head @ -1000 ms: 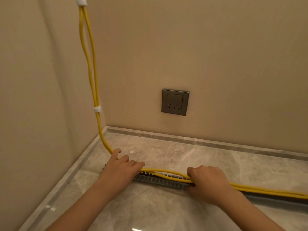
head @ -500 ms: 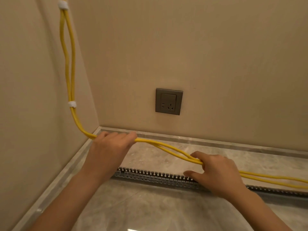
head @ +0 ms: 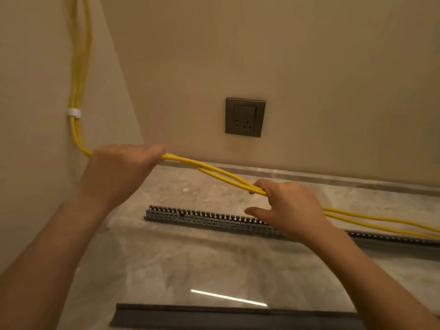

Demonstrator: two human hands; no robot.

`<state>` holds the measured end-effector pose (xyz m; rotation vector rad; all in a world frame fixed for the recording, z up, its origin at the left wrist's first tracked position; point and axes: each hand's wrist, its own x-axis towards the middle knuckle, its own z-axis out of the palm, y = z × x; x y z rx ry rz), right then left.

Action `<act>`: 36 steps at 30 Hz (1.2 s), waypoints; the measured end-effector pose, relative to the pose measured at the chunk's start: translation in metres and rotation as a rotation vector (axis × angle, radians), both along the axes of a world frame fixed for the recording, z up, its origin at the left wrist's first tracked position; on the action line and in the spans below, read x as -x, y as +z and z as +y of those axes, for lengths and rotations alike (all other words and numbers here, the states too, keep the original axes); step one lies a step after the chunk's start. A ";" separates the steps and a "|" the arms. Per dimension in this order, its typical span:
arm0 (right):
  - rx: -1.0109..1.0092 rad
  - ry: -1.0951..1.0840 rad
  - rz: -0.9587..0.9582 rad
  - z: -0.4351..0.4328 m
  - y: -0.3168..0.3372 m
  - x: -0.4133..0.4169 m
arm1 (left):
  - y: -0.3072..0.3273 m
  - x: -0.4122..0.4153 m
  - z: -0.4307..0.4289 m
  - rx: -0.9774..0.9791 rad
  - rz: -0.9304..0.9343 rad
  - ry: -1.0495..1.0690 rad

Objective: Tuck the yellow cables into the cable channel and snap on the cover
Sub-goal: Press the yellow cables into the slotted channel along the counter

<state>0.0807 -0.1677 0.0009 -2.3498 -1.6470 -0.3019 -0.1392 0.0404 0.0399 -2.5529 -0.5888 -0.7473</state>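
The yellow cables (head: pixel 209 171) come down the left wall, bend at the corner and run right, lifted above the floor. My left hand (head: pixel 121 170) grips them near the corner, well above the channel. My right hand (head: pixel 290 206) holds them with curled fingers further right, its thumb stretched out just over the channel. The grey slotted cable channel (head: pixel 202 216) lies on the marble floor below the cables, with nothing in its visible left part. A long dark grey cover strip (head: pixel 214 317) lies flat on the floor at the bottom of the view.
A white clip (head: pixel 74 113) ties the cables to the left wall. A grey wall socket (head: pixel 245 117) sits on the back wall above the skirting. The cables trail off to the right (head: pixel 392 222) over the channel's far end.
The cables were pressed down onto the channel a second ago. Both hands have since lifted them up and away from it, my left hand rising highest. The cover strip has come into view.
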 end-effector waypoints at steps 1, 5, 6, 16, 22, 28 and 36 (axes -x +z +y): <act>0.031 0.013 0.026 0.003 -0.006 0.004 | -0.008 0.004 0.002 0.000 0.025 -0.014; 0.105 0.019 0.068 0.007 -0.040 0.007 | -0.048 0.008 0.002 0.017 0.169 -0.030; 0.119 0.017 0.073 0.009 -0.047 0.008 | -0.058 0.009 0.001 0.024 0.191 -0.014; 0.273 -0.009 -0.003 0.009 -0.063 0.000 | -0.095 0.006 -0.001 0.187 0.338 0.057; 0.421 -0.063 -0.075 -0.005 -0.049 -0.022 | -0.093 -0.006 -0.013 0.270 0.343 0.027; 0.184 -0.074 0.042 -0.033 -0.045 -0.030 | -0.094 -0.013 -0.017 0.267 0.356 0.038; -0.348 -0.082 0.044 -0.028 -0.005 -0.007 | -0.097 -0.018 -0.012 0.341 0.283 0.036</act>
